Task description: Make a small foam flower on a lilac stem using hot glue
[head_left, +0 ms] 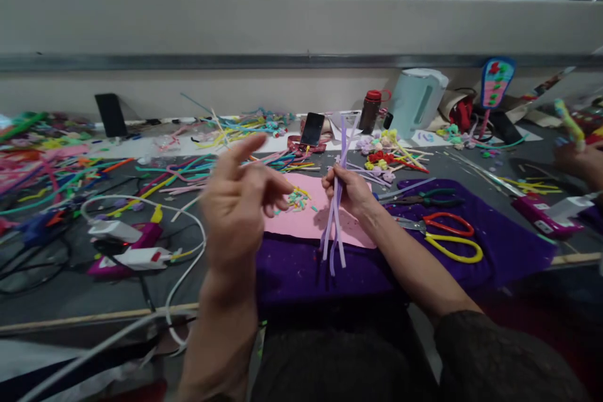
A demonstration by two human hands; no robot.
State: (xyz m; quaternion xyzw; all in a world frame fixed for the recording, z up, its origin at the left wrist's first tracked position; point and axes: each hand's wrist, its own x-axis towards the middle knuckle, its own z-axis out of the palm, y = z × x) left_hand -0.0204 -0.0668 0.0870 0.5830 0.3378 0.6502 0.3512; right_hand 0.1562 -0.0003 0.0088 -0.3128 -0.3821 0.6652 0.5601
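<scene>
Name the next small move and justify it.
Probably bring the left hand to the lower ends of the lilac stems and gather them: the right hand grips the stems higher up, those ends splay apart, and the left hand shows nothing in its grip.

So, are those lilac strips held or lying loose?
Held: the right hand is closed around the lilac strips, with their ends showing above and below it.
</scene>
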